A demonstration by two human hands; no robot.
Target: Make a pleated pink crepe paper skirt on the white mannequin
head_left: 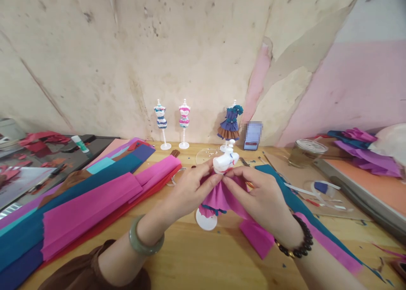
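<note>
A small white dress form [224,161] leans between my hands at the middle of the table, its round base [206,220] showing below. Gathered pink crepe paper [219,197] hangs like a skirt from its waist, with a teal edge under the hem. My left hand [195,184] is closed at the waist, thumb and fingers pinching the paper against the form. From the other side my right hand [261,192] pinches the top edge of the same paper. The fingertips of both hands nearly meet. A loose pink strip [258,238] trails below my right hand.
Folded crepe paper [91,209] in several colours lies at left. Two small dress forms [161,117] and a dressed one [231,122] stand by the wall, near a phone [253,136]. A lidded cup [307,152] and a teal strip [294,205] are at right.
</note>
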